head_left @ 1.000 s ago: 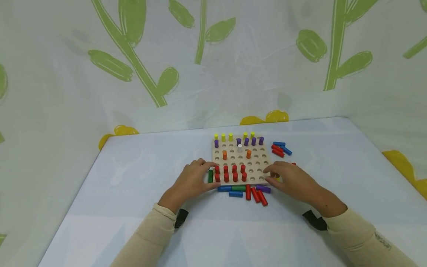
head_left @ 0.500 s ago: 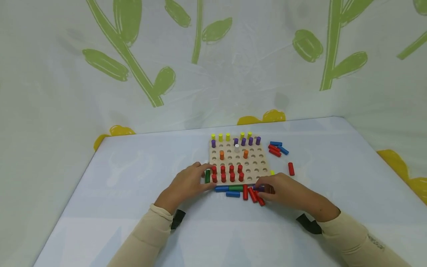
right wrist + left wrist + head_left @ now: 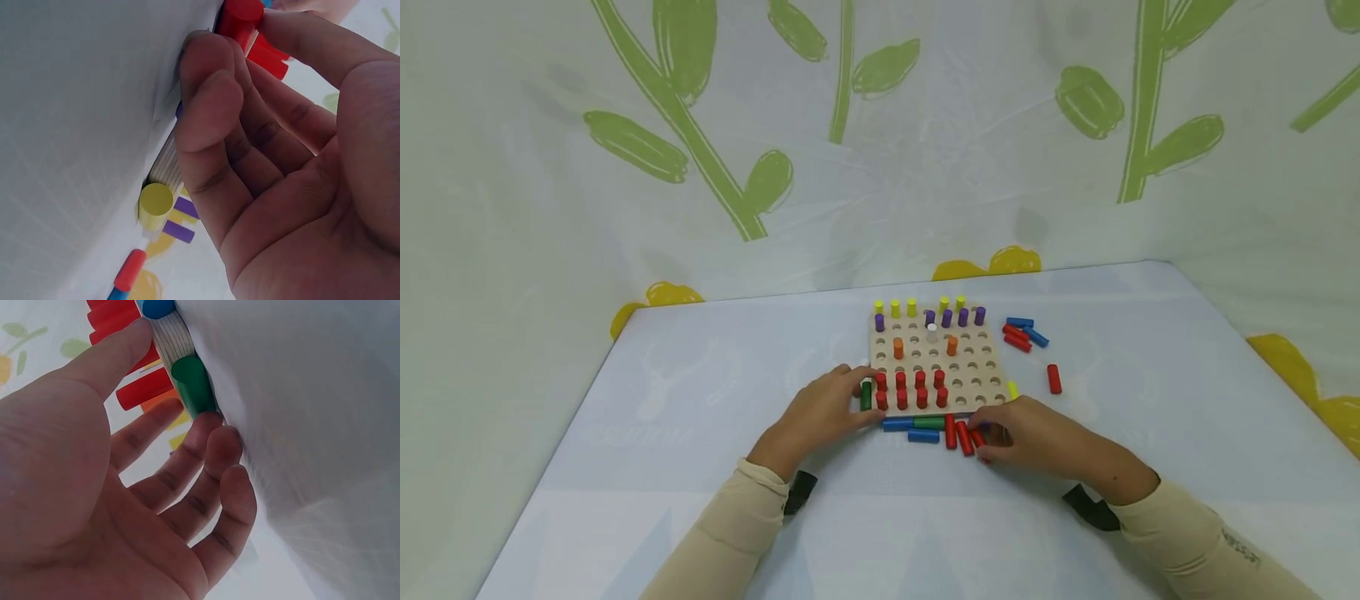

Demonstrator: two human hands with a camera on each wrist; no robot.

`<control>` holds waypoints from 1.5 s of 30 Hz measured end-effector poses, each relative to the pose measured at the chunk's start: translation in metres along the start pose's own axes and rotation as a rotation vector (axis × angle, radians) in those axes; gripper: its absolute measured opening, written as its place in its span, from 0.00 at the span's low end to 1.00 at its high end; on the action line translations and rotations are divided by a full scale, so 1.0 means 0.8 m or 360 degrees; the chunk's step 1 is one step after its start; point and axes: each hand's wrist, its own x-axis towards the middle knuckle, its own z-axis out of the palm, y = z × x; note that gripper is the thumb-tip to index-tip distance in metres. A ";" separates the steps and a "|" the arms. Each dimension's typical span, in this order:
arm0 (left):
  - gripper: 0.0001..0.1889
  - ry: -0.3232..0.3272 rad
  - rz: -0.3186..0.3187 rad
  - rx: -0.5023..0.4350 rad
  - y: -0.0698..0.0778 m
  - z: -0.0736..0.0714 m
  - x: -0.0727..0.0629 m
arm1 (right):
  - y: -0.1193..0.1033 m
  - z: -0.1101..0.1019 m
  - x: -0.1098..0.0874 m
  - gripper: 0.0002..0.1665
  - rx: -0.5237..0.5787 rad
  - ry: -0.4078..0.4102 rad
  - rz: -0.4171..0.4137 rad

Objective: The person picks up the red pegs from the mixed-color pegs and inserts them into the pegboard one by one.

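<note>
We are viewing a pale bench [image 3: 700, 375] carrying a wooden pegboard [image 3: 964, 375].
Along its near edge we are finding blue pegs [image 3: 923, 436], a green peg [image 3: 929, 423] and red pegs [image 3: 951, 432] lying; another green peg [image 3: 867, 396] is lying at its left, a yellow peg [image 3: 1013, 390] at its right. Farther right, two-colour clutter, blue pieces [image 3: 1036, 337] and red pieces [image 3: 1018, 343], is resting beyond a lone red peg [image 3: 1055, 379].

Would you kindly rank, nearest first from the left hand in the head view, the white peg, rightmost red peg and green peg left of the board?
1. Green peg, beside the left hand.
2. White peg, standing in the board.
3. Rightmost red peg, right of the board.
</note>
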 end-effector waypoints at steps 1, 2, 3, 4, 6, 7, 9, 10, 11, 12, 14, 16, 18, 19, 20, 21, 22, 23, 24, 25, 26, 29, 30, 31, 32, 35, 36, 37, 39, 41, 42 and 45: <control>0.36 -0.0002 -0.0003 -0.0001 0.000 0.000 0.000 | 0.000 0.001 0.000 0.22 0.0002 -0.0003 0.0008; 0.36 -0.0004 -0.0006 0.0001 0.000 0.001 0.000 | 0.000 0.001 0.000 0.23 0.0004 -0.0003 0.0011; 0.36 -0.0005 -0.0010 0.0001 0.000 0.001 -0.001 | 0.000 0.002 0.000 0.23 0.0007 -0.0003 0.0009; 0.36 -0.0006 -0.0014 0.0004 0.000 0.002 -0.001 | 0.000 0.003 0.000 0.23 0.0006 0.0000 0.0004; 0.36 -0.0006 -0.0019 0.0003 -0.001 0.003 -0.001 | 0.000 0.004 -0.001 0.23 0.0002 0.0008 -0.0019; 0.36 -0.0006 -0.0023 0.0000 -0.001 0.004 -0.002 | 0.001 0.005 -0.001 0.23 0.0000 0.0013 -0.0036; 0.36 -0.0003 -0.0024 -0.0005 -0.001 0.005 -0.002 | 0.002 0.006 -0.003 0.22 -0.0001 0.0021 -0.0069; 0.36 -0.0001 -0.0022 -0.0006 -0.001 0.005 -0.002 | 0.003 0.006 -0.003 0.22 -0.0003 0.0025 -0.0081; 0.36 0.0002 -0.0020 -0.0009 -0.001 0.005 -0.002 | 0.003 0.006 -0.004 0.21 -0.0004 0.0027 -0.0091; 0.36 0.0006 -0.0020 -0.0010 -0.001 0.006 -0.002 | 0.003 0.006 -0.004 0.20 -0.0007 0.0030 -0.0100; 0.36 0.0013 -0.0016 -0.0005 -0.002 0.006 -0.003 | 0.003 0.006 -0.004 0.19 -0.0005 0.0030 -0.0108; 0.36 0.0017 -0.0011 0.0003 -0.002 0.006 -0.004 | 0.003 0.006 -0.005 0.18 -0.0002 0.0024 -0.0108; 0.36 0.0019 -0.0010 0.0009 -0.003 0.007 -0.004 | 0.002 0.006 -0.006 0.18 0.0001 0.0013 -0.0105; 0.37 0.0018 -0.0006 0.0014 -0.003 0.007 -0.005 | 0.001 0.006 -0.006 0.18 0.0005 0.0008 -0.0103; 0.37 0.0016 -0.0008 0.0014 -0.003 0.006 -0.005 | 0.001 0.006 -0.006 0.18 0.0005 0.0004 -0.0105; 0.36 0.0015 -0.0009 0.0012 -0.003 0.006 -0.005 | 0.000 0.006 -0.007 0.18 0.0006 0.0001 -0.0107; 0.36 0.0016 -0.0009 0.0012 -0.002 0.006 -0.005 | 0.000 0.006 -0.007 0.18 0.0007 -0.0003 -0.0110; 0.36 0.0017 -0.0007 0.0011 -0.002 0.006 -0.005 | 0.000 0.006 -0.007 0.18 0.0003 -0.0006 -0.0114; 0.36 0.0018 -0.0008 0.0006 -0.002 0.006 -0.004 | -0.001 0.005 -0.007 0.18 0.0002 -0.0007 -0.0119; 0.36 0.0018 -0.0005 0.0002 -0.001 0.005 -0.004 | -0.001 0.005 -0.007 0.19 0.0005 -0.0010 -0.0123; 0.36 0.0019 -0.0005 -0.0002 -0.001 0.005 -0.004 | -0.001 0.004 -0.007 0.19 0.0004 -0.0013 -0.0128; 0.35 0.0020 0.0000 -0.0011 0.000 0.004 -0.002 | -0.001 0.000 -0.007 0.21 0.0005 -0.0008 -0.0153; 0.35 0.0020 -0.0001 -0.0013 0.000 0.004 -0.002 | 0.000 -0.002 -0.007 0.21 0.0004 0.0001 -0.0167; 0.35 0.0021 0.0003 -0.0012 0.000 0.004 -0.002 | 0.000 -0.004 -0.007 0.21 0.0004 0.0016 -0.0183; 0.35 0.0022 0.0002 -0.0013 0.000 0.004 -0.001 | 0.001 -0.006 -0.007 0.20 0.0002 0.0037 -0.0205; 0.35 0.0030 0.0013 -0.0012 0.000 0.003 -0.001 | 0.003 -0.013 -0.006 0.17 0.0004 0.0104 -0.0256; 0.35 0.0032 0.0015 -0.0012 0.000 0.003 0.000 | 0.004 -0.015 -0.005 0.17 0.0005 0.0122 -0.0259; 0.35 0.0035 0.0018 -0.0011 0.000 0.003 0.000 | 0.004 -0.016 -0.004 0.17 0.0004 0.0141 -0.0261; 0.35 0.0039 0.0014 -0.0015 0.000 0.002 0.000 | 0.004 -0.020 -0.002 0.17 0.0007 0.0171 -0.0245; 0.35 0.0038 0.0009 -0.0016 0.001 0.002 0.001 | 0.005 -0.022 0.002 0.18 0.0004 0.0201 -0.0216; 0.35 0.0035 0.0007 -0.0015 0.001 0.002 0.001 | 0.006 -0.023 0.004 0.19 0.0008 0.0218 -0.0208; 0.35 0.0027 0.0001 -0.0009 0.000 0.001 0.000 | 0.007 -0.024 0.010 0.19 0.0021 0.0272 -0.0198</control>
